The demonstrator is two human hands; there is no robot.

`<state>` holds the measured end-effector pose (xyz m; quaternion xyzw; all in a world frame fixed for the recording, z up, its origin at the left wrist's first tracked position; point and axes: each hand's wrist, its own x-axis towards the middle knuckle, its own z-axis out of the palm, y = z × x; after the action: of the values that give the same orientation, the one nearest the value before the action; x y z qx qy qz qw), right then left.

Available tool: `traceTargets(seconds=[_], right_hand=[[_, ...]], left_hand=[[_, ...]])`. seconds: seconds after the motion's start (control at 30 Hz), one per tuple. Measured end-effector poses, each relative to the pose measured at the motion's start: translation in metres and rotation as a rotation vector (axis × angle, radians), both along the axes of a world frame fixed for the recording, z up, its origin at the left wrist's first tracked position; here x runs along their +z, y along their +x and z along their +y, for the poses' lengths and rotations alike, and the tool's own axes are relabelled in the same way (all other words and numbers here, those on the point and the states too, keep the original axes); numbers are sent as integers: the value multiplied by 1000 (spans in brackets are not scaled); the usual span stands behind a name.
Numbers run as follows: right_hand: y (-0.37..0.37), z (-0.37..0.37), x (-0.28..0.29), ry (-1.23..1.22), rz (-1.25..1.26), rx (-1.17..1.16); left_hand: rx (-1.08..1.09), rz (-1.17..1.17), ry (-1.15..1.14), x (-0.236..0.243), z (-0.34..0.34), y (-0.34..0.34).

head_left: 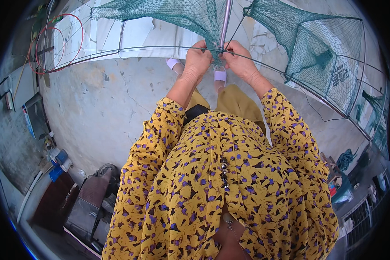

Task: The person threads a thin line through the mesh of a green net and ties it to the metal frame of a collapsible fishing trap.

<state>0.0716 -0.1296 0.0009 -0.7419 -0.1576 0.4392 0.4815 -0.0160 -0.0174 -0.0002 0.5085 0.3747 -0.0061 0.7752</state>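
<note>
Gathered green netting (pixel 215 45) hangs between my two hands, bunched into a narrow neck beside an upright metal pole (pixel 226 21). My left hand (pixel 198 61) is closed in a pinch at the left edge of this bunch, where a dark cord runs through. Just right of the pole, my right hand (pixel 240 63) pinches the dark green cord (pixel 264 63) close to a small knot. The fingertips of both hands nearly meet, and they partly hide what lies between them. On either side the net spreads out over thin rods.
A framed net panel (pixel 325 56) stands at the right, over a white printed sheet. Red wire hoops (pixel 80 39) hang at the far left. White sheeting (pixel 138 37) lies beyond the cord. A dark brown chair (pixel 93 195) and clutter are lower left; more items sit lower right.
</note>
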Motion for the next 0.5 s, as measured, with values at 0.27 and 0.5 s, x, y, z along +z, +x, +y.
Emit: traceTargets(seconds=[0.27, 0.5], right_hand=[[9, -4, 8, 286, 437, -408], [8, 18, 18, 310, 188, -371]], left_hand=[[-31, -16, 56, -6, 0, 4], [-460, 118, 218, -2, 25, 12]])
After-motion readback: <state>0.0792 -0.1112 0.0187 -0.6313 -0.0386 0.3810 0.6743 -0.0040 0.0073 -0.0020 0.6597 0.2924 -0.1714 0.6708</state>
